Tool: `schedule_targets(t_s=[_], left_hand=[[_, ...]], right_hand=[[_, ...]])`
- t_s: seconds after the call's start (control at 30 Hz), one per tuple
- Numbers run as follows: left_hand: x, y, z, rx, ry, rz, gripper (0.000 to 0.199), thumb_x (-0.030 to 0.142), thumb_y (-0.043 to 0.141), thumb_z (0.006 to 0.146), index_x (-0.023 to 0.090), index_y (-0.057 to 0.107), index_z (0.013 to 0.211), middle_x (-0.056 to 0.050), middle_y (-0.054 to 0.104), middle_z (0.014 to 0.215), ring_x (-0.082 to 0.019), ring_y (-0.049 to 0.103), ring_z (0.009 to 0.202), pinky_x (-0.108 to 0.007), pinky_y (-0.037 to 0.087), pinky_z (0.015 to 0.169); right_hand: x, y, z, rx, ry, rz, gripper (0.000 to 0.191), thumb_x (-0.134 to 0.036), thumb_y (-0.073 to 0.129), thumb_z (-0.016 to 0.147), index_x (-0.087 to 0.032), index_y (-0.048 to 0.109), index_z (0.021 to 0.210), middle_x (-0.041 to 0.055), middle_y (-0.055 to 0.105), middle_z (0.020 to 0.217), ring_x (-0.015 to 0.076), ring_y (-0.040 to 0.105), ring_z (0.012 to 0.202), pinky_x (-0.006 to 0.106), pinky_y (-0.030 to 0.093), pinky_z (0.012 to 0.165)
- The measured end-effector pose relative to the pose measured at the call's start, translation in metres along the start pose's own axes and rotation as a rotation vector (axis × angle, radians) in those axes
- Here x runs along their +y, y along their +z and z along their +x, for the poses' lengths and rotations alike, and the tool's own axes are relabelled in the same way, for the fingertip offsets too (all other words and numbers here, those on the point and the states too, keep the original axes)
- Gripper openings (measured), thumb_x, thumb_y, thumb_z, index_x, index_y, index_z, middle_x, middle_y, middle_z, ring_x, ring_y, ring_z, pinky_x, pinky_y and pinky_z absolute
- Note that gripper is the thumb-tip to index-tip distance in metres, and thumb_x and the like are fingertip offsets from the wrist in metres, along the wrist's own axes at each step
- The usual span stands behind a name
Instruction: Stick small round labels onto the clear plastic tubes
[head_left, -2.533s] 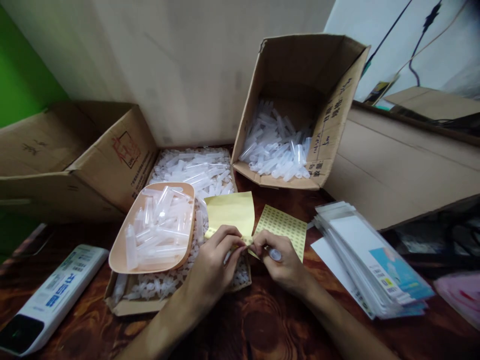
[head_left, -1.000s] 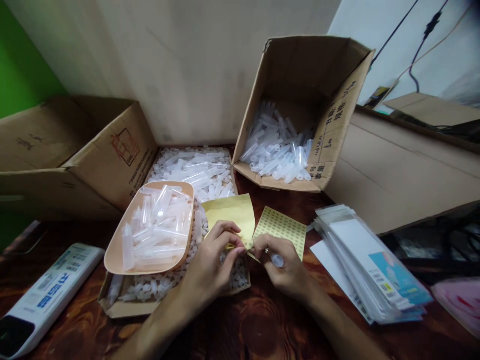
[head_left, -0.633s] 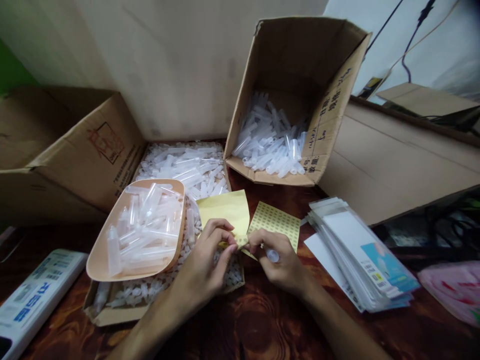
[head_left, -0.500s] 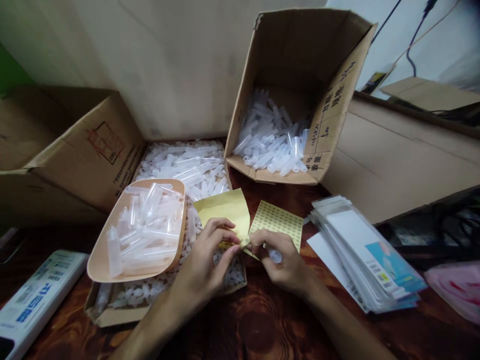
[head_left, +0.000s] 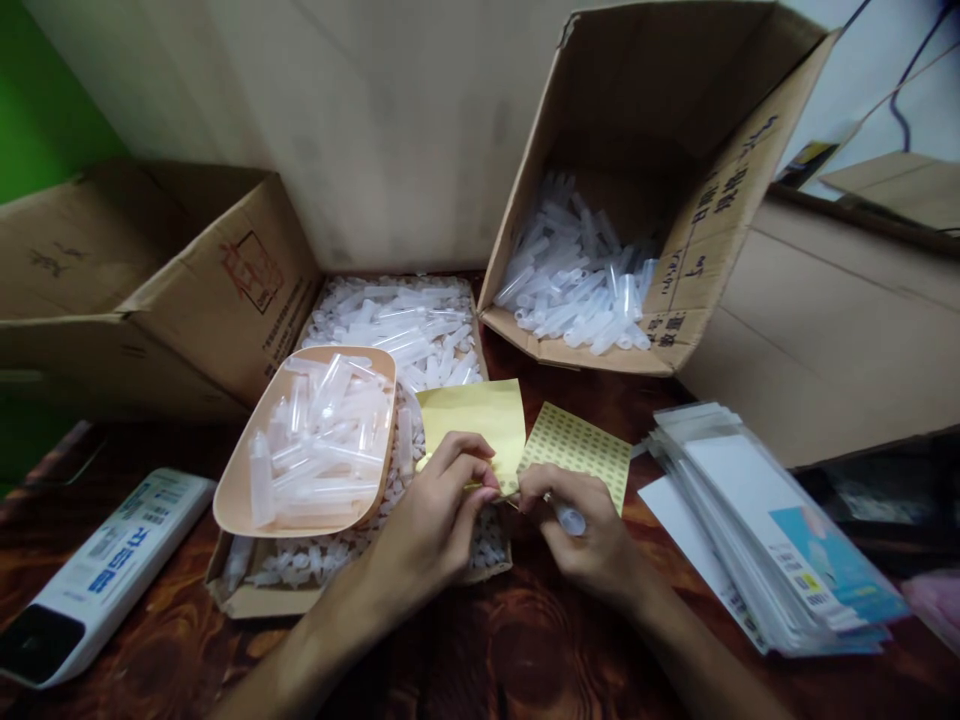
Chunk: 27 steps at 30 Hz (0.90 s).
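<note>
Fingertips of both hands met at the near edge of a yellow sticker sheet (head_left: 581, 450) lying on the worktop (head_left: 525, 640). The left hand (head_left: 435, 520) pinched narrowly at the sheet's corner beside a folded-back yellow backing paper (head_left: 472, 420), while the right hand (head_left: 589, 530) was closed around a small clear tube (head_left: 570, 518) and picked at the same corner with its fingertips.

The stickers looked tiny, so a peeled one could easily have curled onto itself or stuck to a finger. With the tube gripped only in the palm, it might have slipped and rolled across the worktop. The peach tray (head_left: 240, 500) heaped with tubes sat perched on the shallow box of caps (head_left: 247, 595) just beside the left wrist; a nudge could have tipped it. The stack of packaging cards (head_left: 757, 510) lay near the right forearm and might have slid.
</note>
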<state>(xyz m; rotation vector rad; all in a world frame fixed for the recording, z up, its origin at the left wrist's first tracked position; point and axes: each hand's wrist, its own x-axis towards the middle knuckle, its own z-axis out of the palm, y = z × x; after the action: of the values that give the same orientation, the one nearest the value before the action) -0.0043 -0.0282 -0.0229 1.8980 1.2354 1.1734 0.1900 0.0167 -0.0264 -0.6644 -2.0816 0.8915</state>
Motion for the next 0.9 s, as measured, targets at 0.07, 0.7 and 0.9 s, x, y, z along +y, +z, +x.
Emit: schedule_targets(t_s=[0.07,0.7,0.9], left_hand=[[0.0006,-0.0008,0.0003,-0.018,-0.004,-0.007,0.017,0.004,0.045,0.098,0.019,0.053,0.094,-0.007,0.054,0.112,-0.016,0.059,0.107,-0.026,0.046,0.094],[-0.0036,-0.0051,0.0013,0.032,0.044,-0.008,0.013,0.007,0.063,0.092,0.02,0.063,0.091,-0.006,0.058,0.115,-0.019,0.06,0.114,-0.032,0.05,0.097],[0.0003,-0.0052,-0.0002,0.024,0.031,0.013,0.015,0.006,0.057,0.094,0.021,0.059,0.093,-0.007,0.057,0.116,-0.019,0.057,0.117,-0.033,0.048,0.101]], right_hand=[[0.0002,-0.0001,-0.0005,0.004,0.003,-0.008,0.03,0.004,0.046,0.076,-0.023,0.054,0.084,-0.004,0.061,0.075,0.0112,0.058,0.066,0.02,0.044,0.064],[0.0006,0.0011,-0.0011,0.018,-0.044,-0.008,0.036,0.005,0.042,0.067,-0.022,0.057,0.085,-0.0031,0.063,0.074,0.012,0.06,0.065,0.021,0.045,0.062],[0.0004,0.0006,-0.0005,0.028,-0.029,-0.021,0.031,0.004,0.044,0.071,-0.022,0.057,0.084,-0.003,0.063,0.073,0.0121,0.059,0.064,0.021,0.045,0.061]])
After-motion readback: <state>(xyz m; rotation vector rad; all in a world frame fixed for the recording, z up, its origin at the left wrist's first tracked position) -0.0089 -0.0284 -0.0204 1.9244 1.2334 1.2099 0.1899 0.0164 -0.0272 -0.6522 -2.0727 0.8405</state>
